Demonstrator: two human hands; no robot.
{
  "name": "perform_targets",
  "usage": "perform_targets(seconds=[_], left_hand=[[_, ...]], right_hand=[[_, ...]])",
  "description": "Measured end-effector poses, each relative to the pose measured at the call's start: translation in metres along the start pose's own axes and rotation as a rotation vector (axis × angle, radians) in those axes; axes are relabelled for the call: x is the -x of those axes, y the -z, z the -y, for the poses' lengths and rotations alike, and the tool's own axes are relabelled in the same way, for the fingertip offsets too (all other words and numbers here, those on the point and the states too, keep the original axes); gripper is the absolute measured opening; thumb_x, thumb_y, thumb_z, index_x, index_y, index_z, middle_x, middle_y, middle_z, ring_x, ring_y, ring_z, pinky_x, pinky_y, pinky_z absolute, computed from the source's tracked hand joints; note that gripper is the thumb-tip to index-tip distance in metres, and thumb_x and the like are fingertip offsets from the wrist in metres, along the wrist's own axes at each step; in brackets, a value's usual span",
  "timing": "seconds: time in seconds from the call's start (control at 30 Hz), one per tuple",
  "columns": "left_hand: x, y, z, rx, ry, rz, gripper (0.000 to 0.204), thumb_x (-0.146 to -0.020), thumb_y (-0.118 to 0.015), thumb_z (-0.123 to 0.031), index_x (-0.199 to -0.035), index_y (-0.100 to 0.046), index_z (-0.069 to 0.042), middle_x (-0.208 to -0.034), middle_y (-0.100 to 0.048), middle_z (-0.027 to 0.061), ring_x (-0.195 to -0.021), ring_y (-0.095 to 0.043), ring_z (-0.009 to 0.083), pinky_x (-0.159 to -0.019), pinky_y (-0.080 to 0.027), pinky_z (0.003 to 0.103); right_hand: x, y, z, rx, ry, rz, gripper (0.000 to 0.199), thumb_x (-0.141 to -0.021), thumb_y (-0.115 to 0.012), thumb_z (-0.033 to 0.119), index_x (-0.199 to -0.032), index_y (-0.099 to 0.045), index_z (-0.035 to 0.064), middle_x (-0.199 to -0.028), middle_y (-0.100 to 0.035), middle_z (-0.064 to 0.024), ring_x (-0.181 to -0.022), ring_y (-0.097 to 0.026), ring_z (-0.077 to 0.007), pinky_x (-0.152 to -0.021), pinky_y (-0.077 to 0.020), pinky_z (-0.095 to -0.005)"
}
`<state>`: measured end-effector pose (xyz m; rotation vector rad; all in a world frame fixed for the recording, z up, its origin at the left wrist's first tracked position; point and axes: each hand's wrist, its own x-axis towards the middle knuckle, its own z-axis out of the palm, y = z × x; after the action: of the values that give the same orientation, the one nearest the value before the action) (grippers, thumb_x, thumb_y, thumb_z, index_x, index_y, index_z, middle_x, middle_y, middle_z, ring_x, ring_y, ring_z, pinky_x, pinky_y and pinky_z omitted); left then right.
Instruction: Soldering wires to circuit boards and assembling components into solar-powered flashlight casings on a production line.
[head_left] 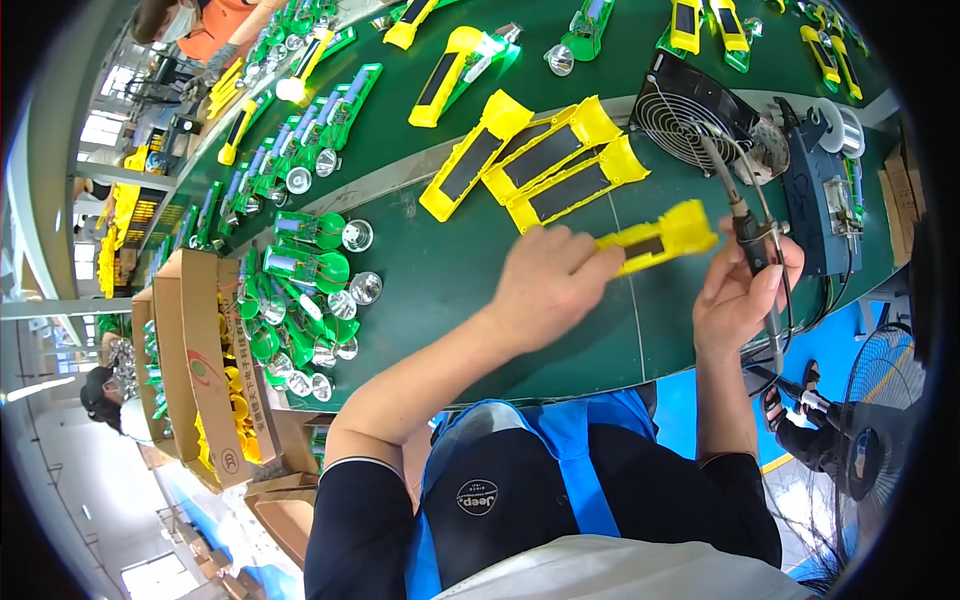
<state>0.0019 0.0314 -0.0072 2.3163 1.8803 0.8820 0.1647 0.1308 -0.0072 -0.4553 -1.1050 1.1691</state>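
Note:
My left hand [555, 285] is closed on the near end of a yellow plastic lamp housing [685, 232], tilted above the green bench with its wide end toward my right hand. My right hand [745, 305] is wrapped around the black handle of a soldering iron [745, 228]; its metal end points up and away, in front of a small black fan with a wire guard [675, 118]. Just beyond my left hand lie several more yellow housings [550, 155] with dark panels, partly overlapping. The inside of the held housing is partly hidden by my fingers.
Green lamp inserts with silver reflectors [310, 265] are grouped at left, beside a cardboard box [200, 350] of yellow parts. A blue-grey soldering unit [825, 215] and a wire spool [842, 130] stand at right. A standing fan [875, 390] is beyond the bench edge. Other people are at far left.

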Motion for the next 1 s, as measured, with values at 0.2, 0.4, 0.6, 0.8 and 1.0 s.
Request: perform_targets(seconds=[0.2,0.4,0.6,0.8,1.0], left_hand=[[-0.019,0.013,0.032,-0.092,-0.225,0.089,0.028,-0.069,-0.07,-0.028,-0.088,-0.058,-0.011,-0.079,-0.049,0.0049,-0.07,-0.05,0.0236,-0.062,-0.039,0.036],[-0.189,0.018,0.158,0.034,0.212,-0.125,0.037,-0.081,-0.067,-0.028,-0.107,-0.054,-0.005,-0.088,-0.063,0.0123,-0.081,-0.061,0.0249,-0.072,-0.047,0.034],[-0.256,-0.032,0.233,0.239,0.456,0.139,0.07,-0.07,-0.074,-0.033,-0.129,-0.043,-0.011,-0.11,-0.057,0.0141,-0.095,-0.057,0.0228,-0.082,-0.045,0.035],[-0.227,0.032,0.164,0.419,0.59,0.343,0.05,-0.077,-0.061,-0.011,-0.125,-0.049,-0.019,-0.106,-0.055,0.0084,-0.089,-0.052,0.0192,-0.079,-0.042,0.032],[-0.044,0.121,0.056,0.32,0.54,0.087,0.057,-0.08,-0.065,-0.012,-0.132,-0.043,-0.009,-0.109,-0.054,0.0051,-0.094,-0.051,0.0134,-0.082,-0.041,0.026]], right_hand=[[0.006,0.011,-0.013,-0.023,-0.071,0.088,0.036,-0.093,-0.047,0.037,-0.104,-0.036,0.0042,-0.08,-0.053,-0.015,-0.068,-0.061,-0.027,-0.039,-0.041,-0.0227],[0.003,0.02,-0.025,-0.001,0.009,0.054,0.038,-0.092,-0.049,0.036,-0.105,-0.032,0.0052,-0.095,-0.049,-0.0203,-0.067,-0.06,-0.0286,-0.042,-0.0469,-0.0278],[0.001,0.016,-0.031,-0.008,0.054,0.304,0.03,-0.09,-0.055,0.026,-0.106,-0.037,0.0071,-0.092,-0.053,-0.0213,-0.065,-0.063,-0.0259,-0.068,-0.0528,-0.0399],[0.016,0.013,-0.031,-0.059,-0.072,0.412,0.029,-0.09,-0.055,0.021,-0.107,-0.038,0.0042,-0.091,-0.055,-0.0193,-0.064,-0.062,-0.0217,-0.062,-0.0507,-0.0347],[0.028,0.01,-0.034,-0.226,-0.405,0.357,0.028,-0.095,-0.045,0.025,-0.11,-0.036,0.004,-0.101,-0.058,-0.0255,-0.063,-0.06,-0.0237,-0.058,-0.0497,-0.0332]])
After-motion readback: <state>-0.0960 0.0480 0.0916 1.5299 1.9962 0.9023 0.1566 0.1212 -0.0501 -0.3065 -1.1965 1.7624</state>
